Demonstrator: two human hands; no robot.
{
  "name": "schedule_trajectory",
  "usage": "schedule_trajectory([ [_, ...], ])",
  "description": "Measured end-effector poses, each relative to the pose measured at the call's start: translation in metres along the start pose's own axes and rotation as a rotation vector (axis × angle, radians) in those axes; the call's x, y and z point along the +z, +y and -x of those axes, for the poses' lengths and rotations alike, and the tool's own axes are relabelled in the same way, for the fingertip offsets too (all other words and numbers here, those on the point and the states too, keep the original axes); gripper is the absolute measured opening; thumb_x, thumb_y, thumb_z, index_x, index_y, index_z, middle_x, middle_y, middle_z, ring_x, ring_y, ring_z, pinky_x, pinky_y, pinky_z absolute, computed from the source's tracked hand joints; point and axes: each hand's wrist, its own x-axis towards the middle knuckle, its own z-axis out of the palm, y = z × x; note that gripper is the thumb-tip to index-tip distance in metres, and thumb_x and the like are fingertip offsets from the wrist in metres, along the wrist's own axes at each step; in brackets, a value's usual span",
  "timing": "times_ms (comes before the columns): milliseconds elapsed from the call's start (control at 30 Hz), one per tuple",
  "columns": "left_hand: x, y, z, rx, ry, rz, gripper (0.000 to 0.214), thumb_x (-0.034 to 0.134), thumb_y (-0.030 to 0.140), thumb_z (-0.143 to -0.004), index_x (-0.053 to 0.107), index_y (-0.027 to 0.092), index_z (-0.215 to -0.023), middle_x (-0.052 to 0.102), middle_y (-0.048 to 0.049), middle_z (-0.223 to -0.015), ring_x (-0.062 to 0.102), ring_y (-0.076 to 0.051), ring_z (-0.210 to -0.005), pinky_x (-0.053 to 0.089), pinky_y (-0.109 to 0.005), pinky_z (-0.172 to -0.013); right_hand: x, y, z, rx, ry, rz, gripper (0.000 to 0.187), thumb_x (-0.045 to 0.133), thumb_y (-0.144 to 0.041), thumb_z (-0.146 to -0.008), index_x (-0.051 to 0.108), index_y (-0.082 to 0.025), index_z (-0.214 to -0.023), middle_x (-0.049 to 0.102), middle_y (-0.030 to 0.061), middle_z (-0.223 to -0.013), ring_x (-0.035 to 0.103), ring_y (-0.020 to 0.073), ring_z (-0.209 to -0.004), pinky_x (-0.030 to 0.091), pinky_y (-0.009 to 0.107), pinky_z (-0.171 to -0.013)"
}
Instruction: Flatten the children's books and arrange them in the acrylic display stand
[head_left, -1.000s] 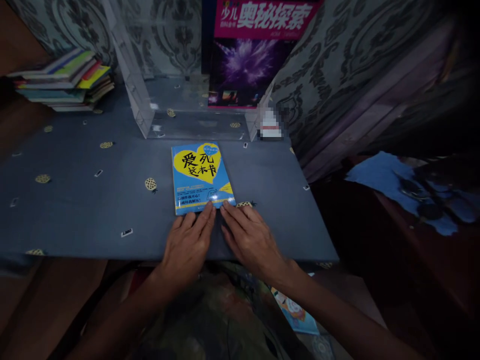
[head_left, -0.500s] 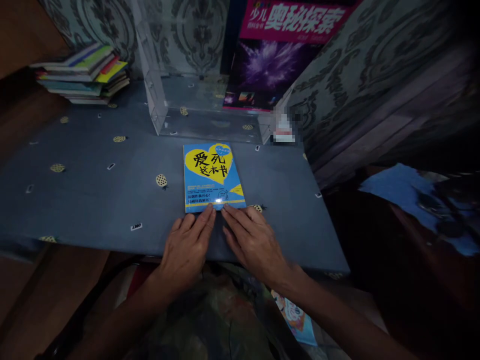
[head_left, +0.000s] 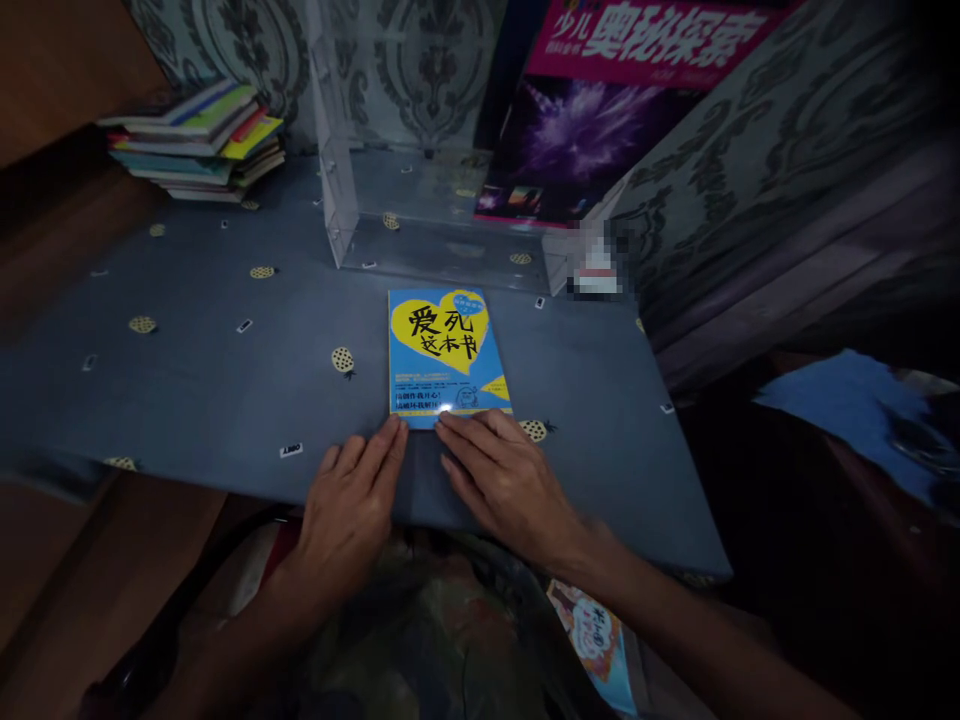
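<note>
"Now, where does the book (head_left: 448, 355) lie?"

"Flat on the desk (head_left: 225, 400), cover up, close to the front edge. The cover is blue, with a yellow heart and black characters. Its near edge faces me."

"And your hands?"

"Left hand (head_left: 349, 505): palm down on the desk, fingers straight and close together, the longest fingertip touching the book's near left corner. Right hand (head_left: 506, 480): palm down likewise, fingers slightly spread, the index fingertip at the book's near edge. Neither grip is closed on anything; both lie wide and flat, holding nothing. The hands angle toward each other, apart at the wrists and nearly meeting at the tips."

"What stands behind the book?"

"A clear stand (head_left: 442, 245), just beyond the book's far edge, its floor on the desk. A magazine (head_left: 592, 130) with a pink title band and a purple picture stands upright at the stand's right end, before the patterned wall (head_left: 750, 130). A stack of books (head_left: 199, 140) lies at the desk's far left corner, well apart from the book."

"Anything nearer to you?"

"A booklet (head_left: 596, 640) shows below the desk's front edge, beside my right forearm; what it rests on I cannot tell. The desk's cover is grey-blue with small pale pineapple figures; one lies just left of the book, another just right of its near corner."
</note>
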Motion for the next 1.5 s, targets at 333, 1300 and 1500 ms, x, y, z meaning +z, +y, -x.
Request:
schedule_trajectory([
  [333,-0.013,-0.062,-0.016,0.344,-0.094,0.234,0.052,0.041,0.002,-0.094,0.057,0.015,-0.142,0.067,-0.0113,-0.137,0.057,-0.022,-0.099,0.045,-0.037,-0.085,-0.009,0.033,-0.048,-0.24,-0.252,-0.242,0.034,0.046,-0.021,-0.104,0.064,-0.014,-0.132,0.07,0.0096,-0.13,0.055,0.0248,-0.116,0.05,0.046,-0.102],
  [1300,0.007,-0.09,-0.044,0.392,-0.039,0.403,0.052,0.041,0.001,-0.096,0.056,0.021,-0.142,0.07,-0.0075,-0.132,0.059,-0.02,-0.123,0.043,-0.041,-0.103,0.014,0.054,-0.074,-0.233,-0.227,-0.21,0.031,0.047,-0.021,-0.104,0.07,-0.017,-0.124,0.074,0.0084,-0.12,0.055,0.0236,-0.096,0.05,0.042,-0.088],
  [1500,0.011,-0.096,-0.051,0.406,-0.051,0.401,0.05,0.04,0.003,-0.097,0.057,0.021,-0.141,0.069,-0.0075,-0.134,0.057,-0.02,-0.125,0.041,-0.042,-0.106,0.019,0.058,-0.079,-0.214,-0.227,-0.242,0.033,0.045,-0.023,-0.105,0.07,-0.016,-0.125,0.074,0.0103,-0.122,0.055,0.0241,-0.097,0.051,0.043,-0.087],
])
